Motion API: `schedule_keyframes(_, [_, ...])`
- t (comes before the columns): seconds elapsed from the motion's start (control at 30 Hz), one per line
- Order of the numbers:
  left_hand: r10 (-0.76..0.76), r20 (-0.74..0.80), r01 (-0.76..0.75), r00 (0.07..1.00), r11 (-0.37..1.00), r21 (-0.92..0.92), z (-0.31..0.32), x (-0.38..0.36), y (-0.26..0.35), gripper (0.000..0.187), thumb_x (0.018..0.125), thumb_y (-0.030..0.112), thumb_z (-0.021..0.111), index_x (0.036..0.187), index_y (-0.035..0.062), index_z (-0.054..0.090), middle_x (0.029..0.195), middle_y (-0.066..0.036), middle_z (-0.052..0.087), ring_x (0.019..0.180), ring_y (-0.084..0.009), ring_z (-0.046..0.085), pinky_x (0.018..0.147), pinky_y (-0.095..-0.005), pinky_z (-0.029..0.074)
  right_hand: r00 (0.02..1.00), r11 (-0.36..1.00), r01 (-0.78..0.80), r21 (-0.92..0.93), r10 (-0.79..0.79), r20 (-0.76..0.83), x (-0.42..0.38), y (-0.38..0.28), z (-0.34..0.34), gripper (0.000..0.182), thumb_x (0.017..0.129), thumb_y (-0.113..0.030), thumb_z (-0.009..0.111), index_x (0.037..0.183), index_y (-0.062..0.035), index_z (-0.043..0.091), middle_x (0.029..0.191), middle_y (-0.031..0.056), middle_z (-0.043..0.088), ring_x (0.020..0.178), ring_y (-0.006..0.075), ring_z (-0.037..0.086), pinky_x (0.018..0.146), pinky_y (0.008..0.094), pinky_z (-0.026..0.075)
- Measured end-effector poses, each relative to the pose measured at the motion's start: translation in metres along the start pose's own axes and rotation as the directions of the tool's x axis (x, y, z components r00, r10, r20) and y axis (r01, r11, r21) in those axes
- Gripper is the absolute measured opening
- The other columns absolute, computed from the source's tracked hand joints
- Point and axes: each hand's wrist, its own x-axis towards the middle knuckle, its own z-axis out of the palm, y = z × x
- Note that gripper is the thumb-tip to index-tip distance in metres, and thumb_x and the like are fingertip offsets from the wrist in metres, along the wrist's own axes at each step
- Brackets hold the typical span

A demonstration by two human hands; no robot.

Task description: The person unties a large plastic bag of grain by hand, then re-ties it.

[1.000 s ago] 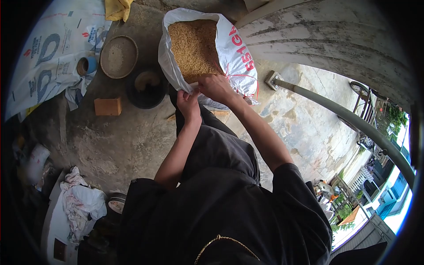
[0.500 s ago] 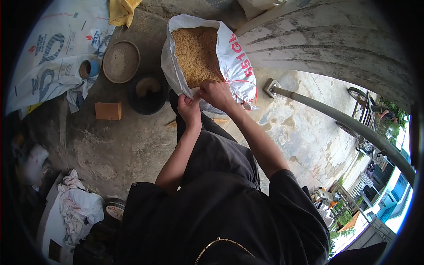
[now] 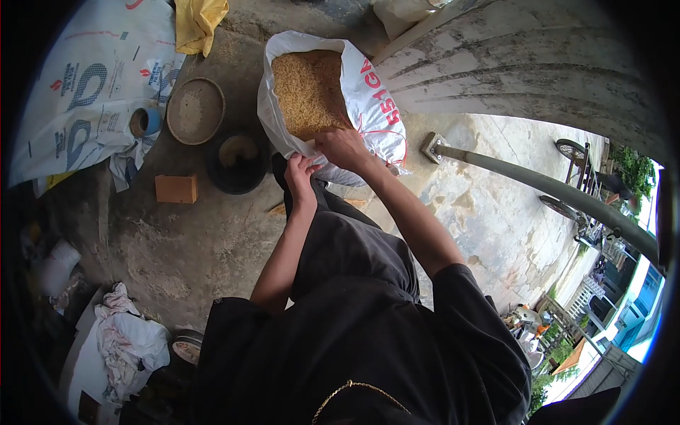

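A white woven sack [image 3: 372, 106] with red lettering stands with its mouth folded wide. Golden-brown grain [image 3: 304, 92] fills it nearly to the rim. My right hand [image 3: 343, 149] is closed on the near edge of the sack's mouth, its knuckles up beside the grain. Just left of it and a little lower, my left hand [image 3: 301, 177] has its fingertips pinched at the same rim. Thin red string [image 3: 379, 131] runs around the sack's right side.
Left of the sack are a round shallow tray [image 3: 196, 112], a black basin [image 3: 239, 180] and an orange brick [image 3: 176, 189]. A printed white sheet [image 3: 85, 92] carries a blue cup [image 3: 145, 122]. A metal pole [image 3: 524, 166] slants across the right, below a stained, curved wall [image 3: 510, 64].
The view has shifted slightly. My left hand's fingers have shifted on the rim and look a little more extended; my right hand keeps its hold on the sack's edge.
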Motion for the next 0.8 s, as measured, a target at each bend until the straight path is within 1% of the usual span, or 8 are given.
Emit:
schedule_keyframes(0.1, [-0.015, 0.193, 0.044, 0.981, 0.988, -0.148, 0.001, -0.001, 0.010, 0.021, 0.088, 0.006, 0.052, 0.107, -0.0006, 0.057, 0.099, -0.009, 0.064, 0.090, -0.0176, 0.063, 0.077, -0.0283, 0.049, 0.999, 1.000, -0.005, 0.008, 0.005, 0.042, 0.007, 0.010, 0.002, 0.013, 0.084, -0.018, 0.057, 0.090, -0.0112, 0.066, 0.091, 0.0090, 0.067, 0.087, 0.0306, 0.065, 0.072, 0.0433, 0.050])
schedule_keyframes(0.17, [0.076, 0.176, -0.120, 0.981, 0.959, 0.255, -0.005, 0.009, 0.001, 0.018, 0.087, 0.004, 0.054, 0.101, -0.0032, 0.061, 0.096, -0.008, 0.066, 0.086, -0.0154, 0.064, 0.075, -0.0277, 0.052, 0.995, 0.999, -0.034, 0.014, 0.032, 0.090, 0.011, 0.009, -0.002, 0.015, 0.085, -0.019, 0.056, 0.092, -0.0120, 0.067, 0.093, 0.0095, 0.067, 0.089, 0.0307, 0.065, 0.075, 0.0430, 0.050])
schedule_keyframes(0.2, [0.077, 0.178, -0.121, 0.981, 0.959, 0.256, -0.007, 0.014, 0.001, 0.018, 0.087, 0.004, 0.054, 0.101, -0.0032, 0.061, 0.096, -0.008, 0.066, 0.086, -0.0154, 0.064, 0.075, -0.0277, 0.052, 0.988, 0.998, -0.064, 0.020, 0.060, 0.145, 0.013, 0.010, -0.003, 0.017, 0.086, -0.020, 0.055, 0.094, -0.0128, 0.067, 0.095, 0.0100, 0.068, 0.091, 0.0309, 0.064, 0.077, 0.0428, 0.050])
schedule_keyframes(0.27, [0.206, 0.274, -0.324, 0.940, 0.794, 0.515, -0.009, 0.020, 0.002, 0.014, 0.086, 0.000, 0.056, 0.096, -0.0057, 0.062, 0.091, -0.007, 0.067, 0.084, -0.0125, 0.065, 0.075, -0.0255, 0.052, 0.983, 0.999, -0.022, 0.032, 0.016, 0.182, 0.021, 0.019, 0.001, 0.019, 0.085, -0.018, 0.054, 0.097, -0.0138, 0.068, 0.097, 0.0104, 0.068, 0.094, 0.0309, 0.064, 0.079, 0.0427, 0.049])
schedule_keyframes(0.37, [0.308, 0.292, -0.422, 0.906, 0.731, 0.537, -0.011, 0.035, -0.001, 0.016, 0.084, -0.003, 0.059, 0.099, -0.0058, 0.063, 0.086, -0.007, 0.068, 0.083, -0.0098, 0.064, 0.074, -0.0232, 0.051, 0.965, 0.998, 0.051, 0.037, -0.059, 0.257, 0.034, 0.023, -0.006, 0.023, 0.084, -0.016, 0.053, 0.101, -0.0149, 0.069, 0.100, 0.0113, 0.068, 0.097, 0.0313, 0.063, 0.083, 0.0422, 0.049])
schedule_keyframes(0.53, [0.240, 0.316, -0.384, 0.918, 0.736, 0.557, -0.005, 0.039, 0.005, 0.029, 0.079, -0.006, 0.064, 0.108, -0.0042, 0.063, 0.086, -0.009, 0.070, 0.082, -0.0128, 0.067, 0.078, -0.0246, 0.052, 0.879, 0.993, 0.090, 0.077, -0.115, 0.462, 0.056, 0.031, -0.008, 0.030, 0.078, -0.010, 0.053, 0.103, -0.0138, 0.069, 0.099, 0.0140, 0.068, 0.096, 0.0336, 0.064, 0.082, 0.0427, 0.050])
schedule_keyframes(0.67, [0.213, 0.322, -0.361, 0.922, 0.772, 0.524, -0.006, 0.041, -0.001, 0.040, 0.081, -0.004, 0.066, 0.120, -0.0068, 0.056, 0.088, -0.010, 0.069, 0.080, -0.0113, 0.065, 0.073, -0.0231, 0.052, 0.876, 0.994, 0.098, 0.047, -0.108, 0.470, 0.062, 0.034, -0.005, 0.030, 0.076, -0.009, 0.055, 0.101, -0.0149, 0.070, 0.097, 0.0141, 0.069, 0.093, 0.0341, 0.065, 0.080, 0.0427, 0.051])
schedule_keyframes(0.8, [0.264, 0.317, -0.395, 0.911, 0.782, 0.483, -0.008, 0.046, -0.012, 0.039, 0.082, -0.003, 0.067, 0.119, -0.0075, 0.056, 0.090, -0.010, 0.069, 0.081, -0.0120, 0.065, 0.074, -0.0232, 0.051, 0.917, 0.998, 0.053, 0.034, -0.062, 0.395, 0.058, 0.030, -0.011, 0.031, 0.076, -0.012, 0.056, 0.103, -0.0176, 0.070, 0.101, 0.0110, 0.069, 0.097, 0.0318, 0.064, 0.080, 0.0425, 0.052])
